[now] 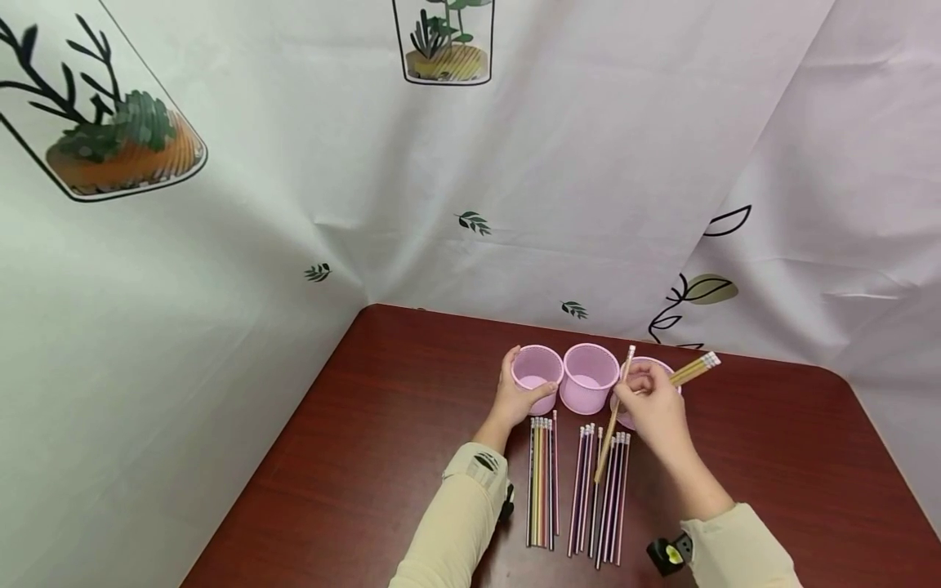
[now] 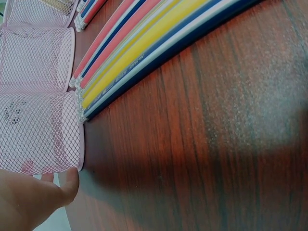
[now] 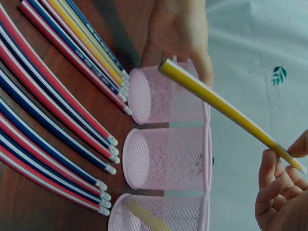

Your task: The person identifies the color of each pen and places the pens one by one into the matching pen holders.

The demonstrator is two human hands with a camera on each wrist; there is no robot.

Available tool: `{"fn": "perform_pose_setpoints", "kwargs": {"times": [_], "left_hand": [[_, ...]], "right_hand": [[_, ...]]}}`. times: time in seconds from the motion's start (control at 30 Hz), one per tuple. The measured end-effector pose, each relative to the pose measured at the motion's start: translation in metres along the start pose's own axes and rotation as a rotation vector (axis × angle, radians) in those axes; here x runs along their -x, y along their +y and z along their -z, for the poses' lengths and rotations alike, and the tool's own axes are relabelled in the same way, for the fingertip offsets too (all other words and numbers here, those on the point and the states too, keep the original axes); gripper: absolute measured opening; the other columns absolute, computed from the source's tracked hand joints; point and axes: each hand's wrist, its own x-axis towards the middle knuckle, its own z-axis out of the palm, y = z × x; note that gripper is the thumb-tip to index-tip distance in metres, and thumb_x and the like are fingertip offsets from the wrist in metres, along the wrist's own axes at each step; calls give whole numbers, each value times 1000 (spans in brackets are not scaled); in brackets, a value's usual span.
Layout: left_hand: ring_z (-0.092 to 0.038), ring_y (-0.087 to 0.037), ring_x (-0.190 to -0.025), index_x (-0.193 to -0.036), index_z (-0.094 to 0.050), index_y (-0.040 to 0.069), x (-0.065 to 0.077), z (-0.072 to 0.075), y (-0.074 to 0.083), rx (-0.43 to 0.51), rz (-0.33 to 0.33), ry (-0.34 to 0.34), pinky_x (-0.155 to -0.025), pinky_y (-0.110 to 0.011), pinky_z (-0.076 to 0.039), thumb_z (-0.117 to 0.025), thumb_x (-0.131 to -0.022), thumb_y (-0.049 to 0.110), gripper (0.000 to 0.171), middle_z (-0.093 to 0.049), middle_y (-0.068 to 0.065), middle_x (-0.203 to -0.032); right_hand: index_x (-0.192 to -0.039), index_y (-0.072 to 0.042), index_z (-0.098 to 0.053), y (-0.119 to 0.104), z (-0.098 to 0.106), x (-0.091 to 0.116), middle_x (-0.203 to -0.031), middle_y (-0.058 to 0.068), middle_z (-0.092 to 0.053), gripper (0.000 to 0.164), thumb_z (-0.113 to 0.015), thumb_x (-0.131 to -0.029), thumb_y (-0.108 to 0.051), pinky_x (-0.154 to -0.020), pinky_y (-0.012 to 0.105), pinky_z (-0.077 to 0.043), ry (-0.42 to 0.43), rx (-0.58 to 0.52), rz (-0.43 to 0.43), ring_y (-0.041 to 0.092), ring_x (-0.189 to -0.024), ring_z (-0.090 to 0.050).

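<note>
My left hand [image 1: 515, 402] grips the left of three pink mesh pencil cups [image 1: 544, 405], thumb across its near side and fingers around its left. The middle cup [image 1: 584, 402] stands close beside it. Above the right cup [image 1: 623, 416], my right hand [image 1: 657, 411] pinches one yellow pencil [image 3: 226, 111] near its eraser end, and the pencil slants down toward the table. Several yellow pencils [image 1: 691, 371] lean inside the right cup, erasers up, partly hidden by the right hand in the head view.
In front of the cups lie striped pencils in two groups: a left one [image 1: 541, 482] with yellow among dark and red, and a right one [image 1: 608, 506] of dark, red and white. The brown table [image 1: 353, 457] meets a white patterned cloth [image 1: 412, 269] behind.
</note>
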Motion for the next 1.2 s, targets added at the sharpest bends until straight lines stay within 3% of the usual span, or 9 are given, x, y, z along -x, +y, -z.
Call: {"fn": "perform_pose_setpoints", "kwargs": {"times": [0.13, 0.47, 0.63, 0.87, 1.03, 1.2], "left_hand": [[-43, -31, -119, -141, -30, 13, 0, 0, 0, -2, -2, 1, -99, -44, -34, -84, -66, 14, 93, -40, -16, -135], [-43, -31, -119, -140, -31, 18, 0, -1, 0, 7, -3, 4, -99, -44, -35, -84, -66, 14, 91, -40, -14, -136], [-43, -30, -119, -140, -31, 17, 0, -1, -1, 7, -5, 8, -99, -45, -35, -84, -66, 13, 91, -39, -14, -137], [-43, -30, -120, -140, -31, 18, -2, -2, -3, -2, -18, 8, -99, -45, -34, -84, -66, 14, 91, -39, -13, -137], [-43, -30, -119, -140, -31, 19, -1, -1, -3, -7, -7, 13, -99, -44, -34, -84, -66, 14, 91, -40, -13, -137], [-43, -30, -120, -140, -31, 17, -1, -2, -3, -2, -10, 9, -99, -44, -34, -84, -66, 14, 91, -40, -13, -137]], "right_hand": [[-105, -4, -52, -1, 8, -5, -65, -10, -59, 28, -60, -79, -3, -58, 16, -39, 61, 12, 11, 0, -56, -52], [-95, -3, -56, -10, 32, -24, -59, -21, -57, 11, -56, -86, -11, -49, 16, -42, 160, -79, -13, 2, -52, -57], [-89, -13, -53, -14, 47, -35, -58, -21, -57, 5, -56, -90, -17, -47, 15, -44, 196, -147, -43, 3, -48, -58], [-84, -15, -50, -15, 72, -54, -62, -12, -59, 12, -58, -86, -7, -39, 13, -40, 332, -352, -54, 3, -43, -57], [-88, -22, -45, -5, 83, -58, -63, -19, -56, 15, -53, -85, -10, -45, 10, -41, 385, -221, -82, -6, -49, -55], [-90, -25, -42, 11, 82, -55, -67, -19, -54, 17, -51, -85, -11, -43, 12, -43, 357, -157, -151, -7, -49, -55]]}}
